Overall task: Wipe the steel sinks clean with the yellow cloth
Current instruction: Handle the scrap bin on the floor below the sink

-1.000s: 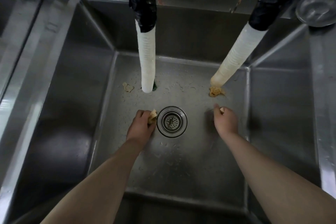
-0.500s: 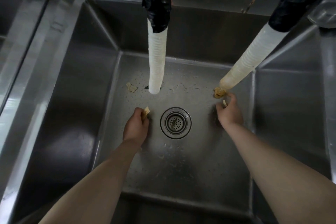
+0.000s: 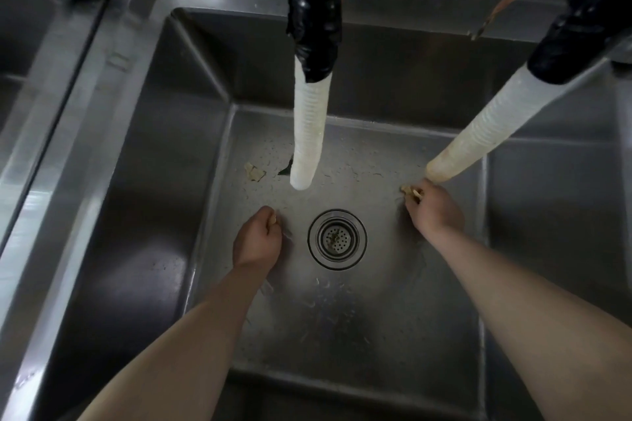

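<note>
Both forearms reach down into the steel sink (image 3: 164,154), whose brushed floor is flecked with droplets and crumbs. The left hand (image 3: 257,238) is curled, pinching a small tan scrap left of the round perforated drain strainer (image 3: 337,239). The right hand (image 3: 435,209) pinches tan debris (image 3: 410,191) at its fingertips. Farther back hang two ribbed white hoses (image 3: 309,133), taped black above. The yellow cloth cannot be located.

Deep steel sink (image 3: 178,154), floor wet, scrap-strewn.
</note>
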A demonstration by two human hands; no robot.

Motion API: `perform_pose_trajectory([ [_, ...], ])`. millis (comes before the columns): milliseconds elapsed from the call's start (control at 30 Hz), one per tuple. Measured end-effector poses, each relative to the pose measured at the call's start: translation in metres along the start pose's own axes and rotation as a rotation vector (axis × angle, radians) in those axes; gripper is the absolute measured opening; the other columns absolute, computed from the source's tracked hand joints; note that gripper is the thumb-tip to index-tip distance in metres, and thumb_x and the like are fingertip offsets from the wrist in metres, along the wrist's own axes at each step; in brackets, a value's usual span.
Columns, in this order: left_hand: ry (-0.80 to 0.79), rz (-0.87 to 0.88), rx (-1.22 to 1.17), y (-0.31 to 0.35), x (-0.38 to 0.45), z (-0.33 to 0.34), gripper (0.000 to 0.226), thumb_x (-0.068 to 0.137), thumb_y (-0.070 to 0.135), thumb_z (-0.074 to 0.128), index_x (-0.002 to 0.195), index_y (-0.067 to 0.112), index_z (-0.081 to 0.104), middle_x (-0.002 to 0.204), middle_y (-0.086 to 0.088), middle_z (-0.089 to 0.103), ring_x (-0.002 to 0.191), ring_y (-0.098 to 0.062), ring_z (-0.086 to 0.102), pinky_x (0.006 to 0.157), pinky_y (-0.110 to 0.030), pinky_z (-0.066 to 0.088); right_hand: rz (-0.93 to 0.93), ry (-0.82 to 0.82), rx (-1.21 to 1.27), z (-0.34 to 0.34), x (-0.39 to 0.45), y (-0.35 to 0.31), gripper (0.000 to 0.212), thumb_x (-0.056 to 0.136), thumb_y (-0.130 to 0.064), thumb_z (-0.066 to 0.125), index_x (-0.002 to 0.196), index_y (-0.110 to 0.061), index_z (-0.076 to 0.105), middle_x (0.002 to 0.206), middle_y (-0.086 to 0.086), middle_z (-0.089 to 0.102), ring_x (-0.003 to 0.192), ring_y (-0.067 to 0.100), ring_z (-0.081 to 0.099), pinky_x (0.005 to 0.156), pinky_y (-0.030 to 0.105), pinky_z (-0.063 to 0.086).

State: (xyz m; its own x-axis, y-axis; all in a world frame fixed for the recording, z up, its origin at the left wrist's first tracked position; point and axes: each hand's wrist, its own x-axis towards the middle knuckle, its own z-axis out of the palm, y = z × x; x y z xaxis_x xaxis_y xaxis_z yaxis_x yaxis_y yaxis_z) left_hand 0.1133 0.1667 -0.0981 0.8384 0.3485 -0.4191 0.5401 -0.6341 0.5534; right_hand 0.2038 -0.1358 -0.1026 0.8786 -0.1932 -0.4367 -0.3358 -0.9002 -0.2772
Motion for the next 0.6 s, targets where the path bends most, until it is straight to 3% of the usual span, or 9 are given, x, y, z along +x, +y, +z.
perform_pose_trajectory([
  [67,0.054,0.054,0.012,0.001,0.003,-0.004,0.016,0.089,0.011,0.045,0.075,0.019,0.044,0.079,0.001,0.054,0.075,-0.024,0.052,0.066,-0.039,0.045,-0.009,-0.004,-0.016,0.001,-0.001,-0.002,0.024,0.092,-0.042,0.056,0.093,-0.019,0.051,0.106,0.010,0.058,0.095,0.034,0.059,0.069,0.035,0.043],
  [167,0.097,0.067,0.033,0.000,0.008,-0.009,0.022,0.086,0.012,0.050,0.072,0.021,0.037,0.076,0.003,0.047,0.069,-0.020,0.045,0.058,-0.033,0.035,0.002,0.057,0.066,0.000,-0.005,-0.010,0.022,0.090,-0.033,0.057,0.085,-0.015,0.045,0.090,0.009,0.056,0.085,0.034,0.057,0.062,0.033,0.036],
  [300,0.132,0.004,0.013,0.001,0.016,-0.014,0.031,0.097,0.029,0.045,0.070,0.017,0.038,0.070,-0.002,0.046,0.064,-0.021,0.046,0.059,-0.035,0.034,-0.017,0.043,0.195,0.002,-0.007,-0.022,0.017,0.091,-0.017,0.054,0.105,-0.008,0.049,0.095,0.017,0.063,0.086,0.038,0.060,0.065,0.033,0.037],
  [367,0.149,-0.025,-0.005,0.000,0.022,-0.018,0.037,0.102,0.033,0.038,0.070,0.015,0.042,0.072,-0.003,0.048,0.068,-0.023,0.050,0.062,-0.035,0.035,-0.040,0.020,0.261,0.004,-0.006,-0.028,0.010,0.094,-0.014,0.051,0.103,-0.010,0.053,0.099,0.018,0.065,0.090,0.037,0.062,0.069,0.032,0.040],
  [400,0.159,-0.026,-0.022,-0.001,0.026,-0.020,0.036,0.103,0.029,0.036,0.072,0.013,0.046,0.075,-0.003,0.050,0.072,-0.025,0.052,0.065,-0.034,0.035,-0.051,0.004,0.310,0.004,-0.006,-0.033,0.006,0.094,-0.012,0.049,0.096,-0.016,0.054,0.099,0.015,0.066,0.091,0.034,0.062,0.071,0.031,0.041],
  [500,0.166,-0.054,-0.099,-0.001,0.035,-0.028,0.026,0.102,0.014,0.037,0.086,0.009,0.056,0.083,-0.003,0.056,0.081,-0.024,0.054,0.071,-0.029,0.035,-0.135,-0.004,0.452,0.005,-0.010,-0.053,0.023,0.090,-0.002,0.047,0.085,-0.024,0.055,0.090,0.003,0.064,0.087,0.028,0.059,0.073,0.027,0.039],
  [600,0.162,-0.054,-0.175,0.003,0.041,-0.034,0.015,0.099,0.005,0.041,0.097,0.015,0.052,0.087,-0.001,0.056,0.080,-0.022,0.052,0.069,-0.027,0.036,-0.212,-0.026,0.434,0.005,-0.015,-0.079,0.010,0.093,-0.016,0.054,0.085,-0.022,0.056,0.087,0.000,0.061,0.082,0.022,0.056,0.069,0.027,0.036],
])
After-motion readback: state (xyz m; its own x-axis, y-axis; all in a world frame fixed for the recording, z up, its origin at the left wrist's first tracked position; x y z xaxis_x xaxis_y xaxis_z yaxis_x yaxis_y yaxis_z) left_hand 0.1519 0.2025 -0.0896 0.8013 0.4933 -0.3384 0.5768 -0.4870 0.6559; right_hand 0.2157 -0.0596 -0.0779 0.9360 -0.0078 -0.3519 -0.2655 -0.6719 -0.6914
